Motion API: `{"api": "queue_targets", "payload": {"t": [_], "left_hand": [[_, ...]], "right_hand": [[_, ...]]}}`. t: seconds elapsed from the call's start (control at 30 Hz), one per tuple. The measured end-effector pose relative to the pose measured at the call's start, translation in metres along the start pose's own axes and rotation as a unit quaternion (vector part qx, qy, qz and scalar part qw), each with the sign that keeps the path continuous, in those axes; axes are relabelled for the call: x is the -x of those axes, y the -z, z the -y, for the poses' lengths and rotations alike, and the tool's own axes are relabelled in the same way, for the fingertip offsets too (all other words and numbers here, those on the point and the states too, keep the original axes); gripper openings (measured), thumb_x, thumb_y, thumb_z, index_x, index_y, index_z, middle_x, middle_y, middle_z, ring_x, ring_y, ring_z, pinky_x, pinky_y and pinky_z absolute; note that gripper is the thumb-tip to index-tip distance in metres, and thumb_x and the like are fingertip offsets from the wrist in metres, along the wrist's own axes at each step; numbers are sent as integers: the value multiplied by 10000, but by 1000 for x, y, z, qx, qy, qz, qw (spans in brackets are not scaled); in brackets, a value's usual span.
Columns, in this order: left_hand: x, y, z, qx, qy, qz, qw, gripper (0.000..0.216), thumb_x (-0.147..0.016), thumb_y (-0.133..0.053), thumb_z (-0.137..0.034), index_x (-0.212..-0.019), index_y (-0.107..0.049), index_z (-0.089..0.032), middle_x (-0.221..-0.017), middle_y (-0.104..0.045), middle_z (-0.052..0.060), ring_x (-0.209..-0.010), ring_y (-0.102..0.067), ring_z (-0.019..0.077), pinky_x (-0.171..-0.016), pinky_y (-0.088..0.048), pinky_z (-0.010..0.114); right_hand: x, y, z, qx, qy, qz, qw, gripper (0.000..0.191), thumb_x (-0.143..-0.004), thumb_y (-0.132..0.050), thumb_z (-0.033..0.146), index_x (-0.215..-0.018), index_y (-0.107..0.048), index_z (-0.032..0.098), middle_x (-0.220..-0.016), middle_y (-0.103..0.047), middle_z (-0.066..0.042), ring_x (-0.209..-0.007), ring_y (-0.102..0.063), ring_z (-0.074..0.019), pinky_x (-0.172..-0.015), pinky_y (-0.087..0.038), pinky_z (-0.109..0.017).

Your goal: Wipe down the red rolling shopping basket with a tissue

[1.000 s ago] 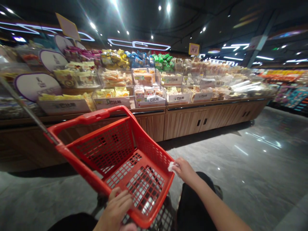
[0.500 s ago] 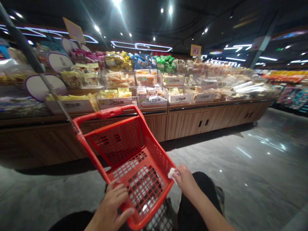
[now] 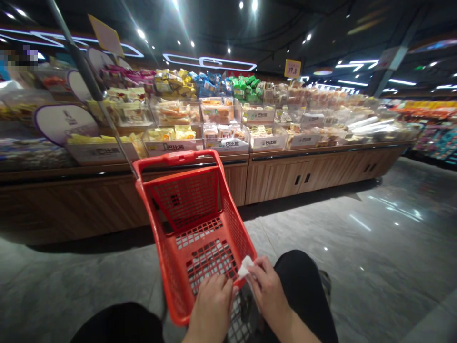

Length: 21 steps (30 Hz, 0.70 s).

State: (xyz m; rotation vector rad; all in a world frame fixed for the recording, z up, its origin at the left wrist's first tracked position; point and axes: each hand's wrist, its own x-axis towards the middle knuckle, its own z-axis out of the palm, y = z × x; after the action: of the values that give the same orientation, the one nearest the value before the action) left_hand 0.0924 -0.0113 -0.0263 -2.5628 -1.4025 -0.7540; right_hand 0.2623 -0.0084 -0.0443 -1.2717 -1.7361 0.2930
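A red plastic shopping cart [image 3: 162, 267] with a mesh basket stands in front of my knees; a grey pole rises from its handle side. The visible part of its basket holds nothing. My left hand [image 3: 211, 302] is at the near rim, its fingers bent over the edge and their tips partly hidden. Just to its right, my right hand [image 3: 266, 286] pinches a crumpled white tissue [image 3: 245, 267] between thumb and fingers, close to the basket's near right corner.
Behind the cart runs a wooden display counter [image 3: 278, 183] with clear bins of packaged snacks [image 3: 178, 136]. A yellow price sign [image 3: 293, 69] stands above them. Grey shiny floor [image 3: 342, 257] spreads to the right. My black-clad knees flank the cart's near end.
The cart has turned and shifted right in view. My left hand has moved from its left side to the near rim, beside my right hand. My right hand still pinches the tissue, slightly lower.
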Motion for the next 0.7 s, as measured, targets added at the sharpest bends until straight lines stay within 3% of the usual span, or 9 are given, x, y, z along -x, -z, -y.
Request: {"api": "queue_targets", "payload": {"t": [0.17, 0.37, 0.57, 0.7], "left_hand": [[-1, 0, 6, 0, -7, -10, 1000, 172, -862, -475, -180, -750, -600, -217, -712, -603, 7, -701, -534, 190, -715, -389, 355], [-6, 1, 2, 0, -19, -19, 1000, 220, -880, -443, -197, -711, -582, -213, -686, -582, 3, -668, -516, 170, -703, -387, 339], [-6, 1, 2, -4, -22, -17, 1000, 210, -883, -449, -191, -716, -575, -206, -688, -575, 5, -687, -509, 177, -728, -385, 352], [-3, 1, 4, -9, -33, -21, 999, 186, -884, -453, -195, -750, -583, -203, -701, -580, 9, -701, -513, 180, -749, -390, 363]], "right_hand": [[-13, 4, -12, 26, -18, -52, 998, 182, -863, -473, 92, -875, -615, 205, -892, -501, -52, -779, -558, -175, -702, -491, -281], [4, -9, 1, -28, -2, -17, 999, 216, -861, -449, 73, -885, -616, 207, -885, -504, -50, -796, -556, -168, -711, -503, -269], [-20, 11, -19, -2, 10, -51, 999, 176, -868, -490, 108, -893, -639, 198, -965, -535, -72, -824, -579, -173, -732, -510, -282], [-13, 21, -23, -34, 49, -3, 998, 181, -889, -494, 126, -935, -645, 216, -990, -580, -69, -886, -600, -171, -768, -516, -271]]}}
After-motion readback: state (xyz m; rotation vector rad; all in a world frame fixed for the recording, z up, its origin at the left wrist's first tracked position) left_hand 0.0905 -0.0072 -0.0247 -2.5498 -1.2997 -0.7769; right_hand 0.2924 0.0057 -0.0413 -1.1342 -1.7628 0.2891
